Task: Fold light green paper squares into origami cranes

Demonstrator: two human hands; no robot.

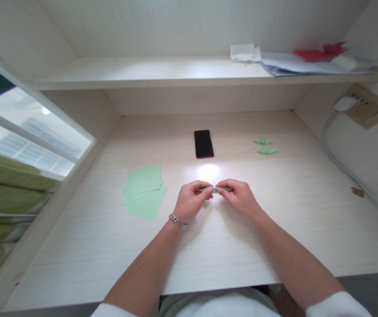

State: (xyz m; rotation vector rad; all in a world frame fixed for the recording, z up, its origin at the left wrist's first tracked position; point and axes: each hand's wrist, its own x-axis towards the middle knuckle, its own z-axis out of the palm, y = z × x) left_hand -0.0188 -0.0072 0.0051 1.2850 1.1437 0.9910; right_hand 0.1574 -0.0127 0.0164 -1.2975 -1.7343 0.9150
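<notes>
My left hand (191, 200) and my right hand (238, 196) meet at the middle of the pale wooden desk (275, 229). Both pinch a small folded piece of green paper (214, 189) between thumbs and fingertips, just above the desk top. Most of the piece is hidden by my fingers. A silver chain bracelet (177, 221) sits on my left wrist. A loose stack of green paper sheets (144, 191) lies to the left of my left hand.
A black phone (203, 143) lies face up beyond my hands. Two small folded green paper figures (265, 146) rest at the back right. The shelf (162, 72) above holds papers and a red folded figure (327, 50). A white plug and cable (341, 132) run down the right wall.
</notes>
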